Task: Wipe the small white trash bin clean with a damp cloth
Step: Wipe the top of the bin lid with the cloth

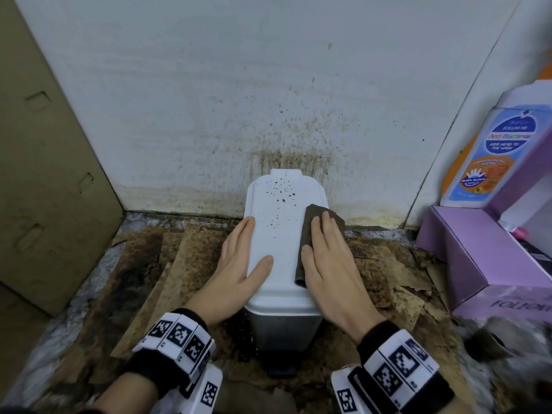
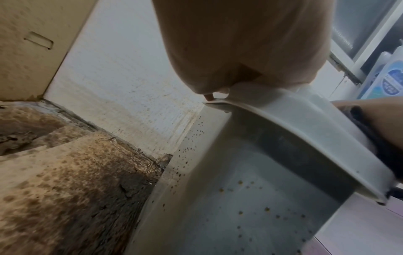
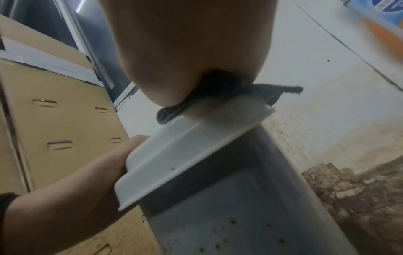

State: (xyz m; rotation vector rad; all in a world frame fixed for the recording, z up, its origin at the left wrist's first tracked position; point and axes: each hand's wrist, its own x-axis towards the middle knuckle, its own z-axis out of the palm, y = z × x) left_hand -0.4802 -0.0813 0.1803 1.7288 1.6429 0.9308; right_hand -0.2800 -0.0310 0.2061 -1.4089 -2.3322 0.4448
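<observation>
A small white trash bin (image 1: 280,243) stands against the stained wall, its closed lid speckled with brown spots toward the far end. My left hand (image 1: 239,261) lies along the lid's left edge, straight fingers down the side and thumb on top. My right hand (image 1: 325,258) presses a dark brown cloth (image 1: 310,222) flat onto the right half of the lid. In the left wrist view the bin's side wall (image 2: 250,198) shows many brown specks under the lid rim. In the right wrist view the cloth (image 3: 218,91) is squeezed between my palm and the lid (image 3: 185,146).
A cardboard box (image 1: 44,162) stands at the left. Purple boxes (image 1: 484,258) and a wash bottle (image 1: 493,147) crowd the right. The floor (image 1: 155,279) around the bin is covered in torn, stained cardboard. The wall (image 1: 268,85) behind is spattered brown.
</observation>
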